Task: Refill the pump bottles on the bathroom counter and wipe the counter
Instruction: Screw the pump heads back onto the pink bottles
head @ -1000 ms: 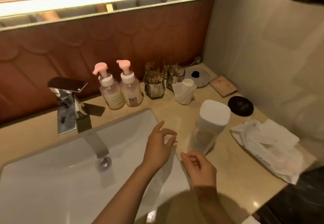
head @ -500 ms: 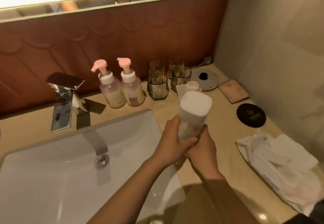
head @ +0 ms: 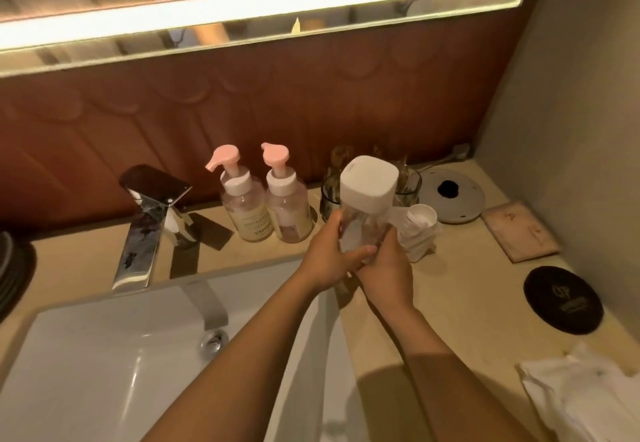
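Note:
A clear refill bottle (head: 360,230) with a square white cap (head: 370,180) is held upright above the beige counter (head: 460,289). My left hand (head: 329,260) grips its lower left side. My right hand (head: 386,270) wraps the lower right side from below. Two pump bottles with pink heads stand against the back wall: the left pump bottle (head: 244,206) and the right pump bottle (head: 289,208), both with pale liquid low inside. They stand just left of the held bottle.
A chrome faucet (head: 152,220) overhangs the white sink (head: 104,372) at the left. Dark glass tumblers (head: 329,196), a white cup (head: 420,230), a round white disc (head: 452,197), a pink pad (head: 519,232) and a black coaster (head: 562,299) lie along the counter. White cloths (head: 585,396) lie at the near right.
One second ago the bottle stood on the counter and both hands were off it. Both hands then took hold of it and raised it toward the pump bottles.

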Tool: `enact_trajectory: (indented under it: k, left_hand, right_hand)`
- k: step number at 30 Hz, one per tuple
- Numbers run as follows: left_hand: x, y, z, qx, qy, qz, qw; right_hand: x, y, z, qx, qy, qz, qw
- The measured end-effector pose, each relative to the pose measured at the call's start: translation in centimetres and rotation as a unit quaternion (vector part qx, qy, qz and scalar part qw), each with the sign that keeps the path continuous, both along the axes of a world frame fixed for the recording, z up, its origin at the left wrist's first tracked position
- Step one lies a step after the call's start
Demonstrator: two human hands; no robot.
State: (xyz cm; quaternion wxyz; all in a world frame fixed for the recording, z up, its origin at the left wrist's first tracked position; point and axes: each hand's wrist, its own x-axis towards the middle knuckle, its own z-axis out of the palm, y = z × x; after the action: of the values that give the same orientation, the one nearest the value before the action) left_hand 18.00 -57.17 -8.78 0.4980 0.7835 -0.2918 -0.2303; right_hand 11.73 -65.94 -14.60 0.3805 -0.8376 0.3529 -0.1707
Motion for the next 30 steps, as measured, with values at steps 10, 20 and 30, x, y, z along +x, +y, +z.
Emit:
enact_trajectory:
  k: [10,20,30]
  left_hand:
    - [-2.7,2.9,0.9,0.09,0.057,0.031,0.994]
    - [-7.0,17.6,4.0,0.157,-0.004,0.096,0.983]
    - [-9.3,37.8,5.8,0.137,-0.024,0.308,0.941]
  right_hand:
    - [-3.8,1.1,0.9,0.047,0.047,0.017,0.998]
    - [-6.1,12.2,6.0,0.044,0.02,0.161,0.986]
    - [-3.5,30.1,10.0,-0.037,-0.002,0.363,0.931]
